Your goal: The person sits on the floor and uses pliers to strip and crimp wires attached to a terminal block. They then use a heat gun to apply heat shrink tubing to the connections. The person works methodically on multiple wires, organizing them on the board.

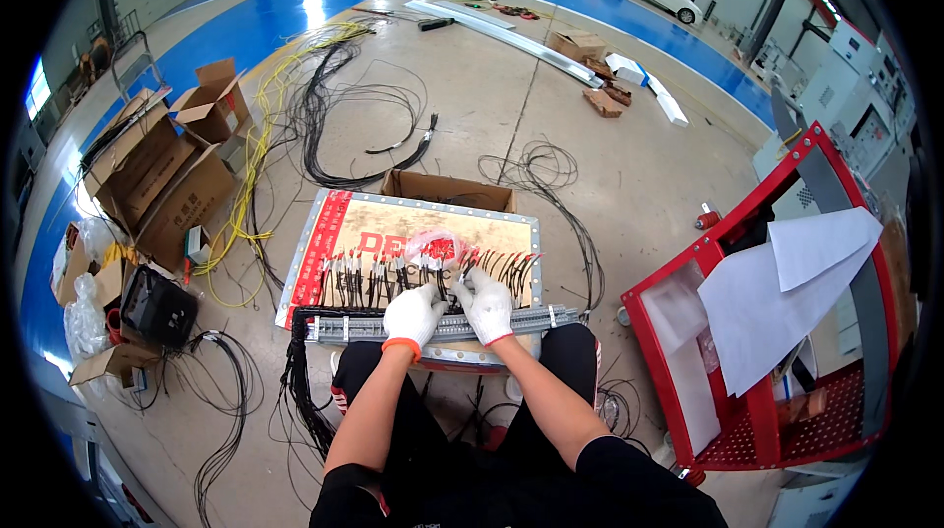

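In front of my knees lies a box-like case with a pale board top and metal-edged rim. Along its near side runs a grey terminal rail with a row of slots. A row of black wires with red and white tips stands up behind the rail. Both hands wear white gloves. My left hand is closed in a pinch on a black wire at the middle of the row. Close beside it, my right hand is pinched at another wire; its fingertips are partly hidden. A clear bag of small red pieces lies just beyond.
Left, cardboard boxes, a black case and yellow cable lie on the floor. Black cable coils spread ahead. A red metal frame cart holding white paper sheets stands right. Metal channels lie farther off.
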Demonstrator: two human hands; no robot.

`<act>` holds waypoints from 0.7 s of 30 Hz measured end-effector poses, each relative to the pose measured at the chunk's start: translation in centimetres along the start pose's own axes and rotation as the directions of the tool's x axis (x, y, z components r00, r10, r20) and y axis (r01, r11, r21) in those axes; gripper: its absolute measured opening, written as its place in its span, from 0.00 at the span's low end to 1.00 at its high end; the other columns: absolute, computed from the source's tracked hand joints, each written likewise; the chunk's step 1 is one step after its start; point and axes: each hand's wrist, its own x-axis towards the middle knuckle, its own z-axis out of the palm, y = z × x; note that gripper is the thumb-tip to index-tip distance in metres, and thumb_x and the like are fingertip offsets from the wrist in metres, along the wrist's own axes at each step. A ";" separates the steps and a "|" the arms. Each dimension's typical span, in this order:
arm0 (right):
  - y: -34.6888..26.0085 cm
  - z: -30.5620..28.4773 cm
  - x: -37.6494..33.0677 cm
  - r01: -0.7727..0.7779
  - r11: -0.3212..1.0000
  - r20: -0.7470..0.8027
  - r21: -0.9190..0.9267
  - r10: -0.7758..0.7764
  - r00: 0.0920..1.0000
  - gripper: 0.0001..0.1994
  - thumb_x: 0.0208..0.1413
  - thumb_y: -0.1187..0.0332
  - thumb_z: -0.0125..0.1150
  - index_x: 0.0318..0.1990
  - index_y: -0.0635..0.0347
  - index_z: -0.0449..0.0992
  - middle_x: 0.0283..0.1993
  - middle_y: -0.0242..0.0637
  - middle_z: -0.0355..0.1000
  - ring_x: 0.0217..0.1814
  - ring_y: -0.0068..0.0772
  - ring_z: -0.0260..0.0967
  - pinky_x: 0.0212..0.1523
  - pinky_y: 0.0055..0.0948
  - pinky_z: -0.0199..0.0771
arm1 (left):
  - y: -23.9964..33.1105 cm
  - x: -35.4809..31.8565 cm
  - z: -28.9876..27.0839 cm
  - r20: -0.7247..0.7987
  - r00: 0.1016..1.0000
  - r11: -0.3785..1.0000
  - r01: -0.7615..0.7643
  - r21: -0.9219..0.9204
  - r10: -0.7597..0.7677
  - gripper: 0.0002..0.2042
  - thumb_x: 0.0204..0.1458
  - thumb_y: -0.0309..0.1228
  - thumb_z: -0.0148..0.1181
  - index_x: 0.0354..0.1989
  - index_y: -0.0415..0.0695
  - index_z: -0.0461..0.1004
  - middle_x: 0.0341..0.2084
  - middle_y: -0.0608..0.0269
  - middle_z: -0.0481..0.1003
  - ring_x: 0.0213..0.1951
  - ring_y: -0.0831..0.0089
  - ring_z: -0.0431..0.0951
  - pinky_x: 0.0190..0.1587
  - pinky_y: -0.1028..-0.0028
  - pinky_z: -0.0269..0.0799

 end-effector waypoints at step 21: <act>0.6 -2.0 1.2 0.063 0.997 0.377 -0.050 -0.039 0.925 0.21 0.45 0.62 0.69 0.47 0.61 0.76 0.40 0.49 0.79 0.43 0.51 0.78 0.45 0.45 0.78 | -0.1 0.2 0.8 -0.060 0.998 1.000 0.022 0.009 -0.022 0.12 0.53 0.37 0.56 0.40 0.44 0.78 0.30 0.47 0.80 0.36 0.49 0.81 0.40 0.52 0.75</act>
